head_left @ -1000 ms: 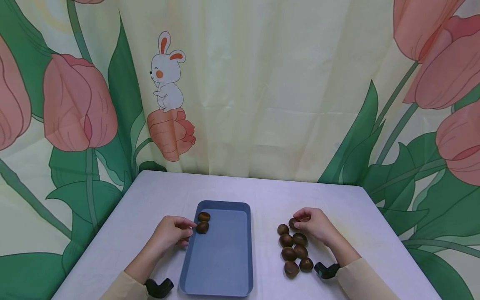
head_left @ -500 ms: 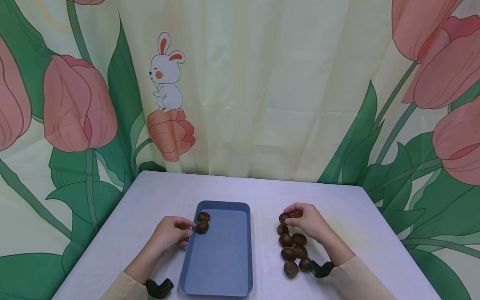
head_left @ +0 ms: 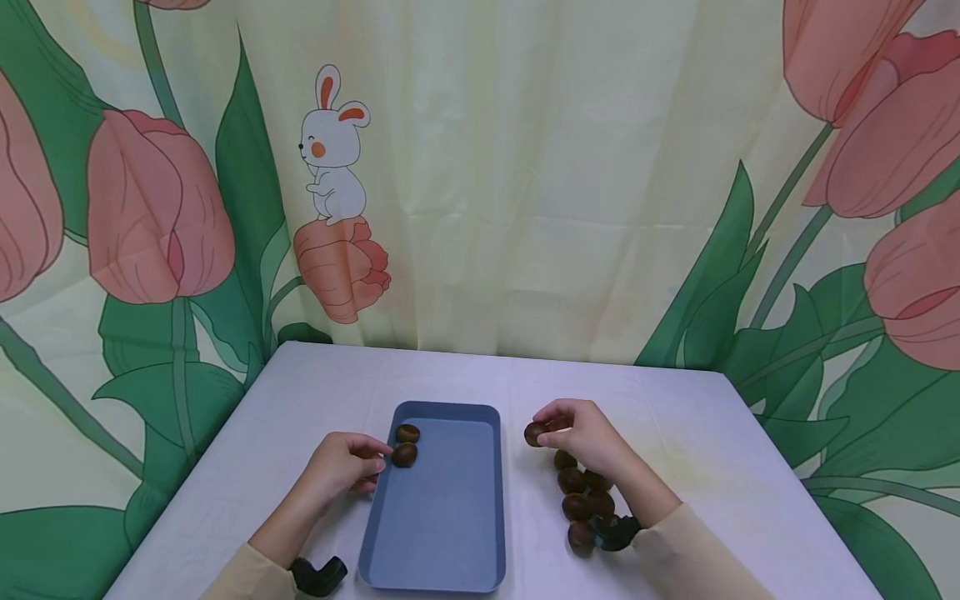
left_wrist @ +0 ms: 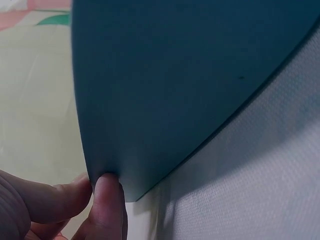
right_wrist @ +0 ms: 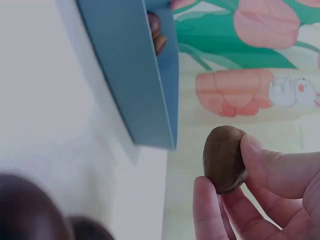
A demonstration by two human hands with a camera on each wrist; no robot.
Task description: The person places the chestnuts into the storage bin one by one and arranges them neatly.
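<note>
My right hand pinches a brown chestnut between thumb and fingertips, above the table to the right of the tray. At the left side of the blue-grey rectangular tray, my left hand pinches the rim. The left wrist view shows its thumb and a finger at the edge of the tray's outer wall. Two chestnuts, the nearer one and the farther one, lie inside the tray in its far left corner, close to the left fingertips.
Several loose chestnuts stand in two rough rows right of the tray, partly hidden under my right wrist and its black camera. A white cloth covers the table. Behind it hangs a curtain printed with tulips and a rabbit.
My right hand has lifted a chestnut from the far end of the rows and carried it left toward the tray. The left hand and the tray have stayed still.
</note>
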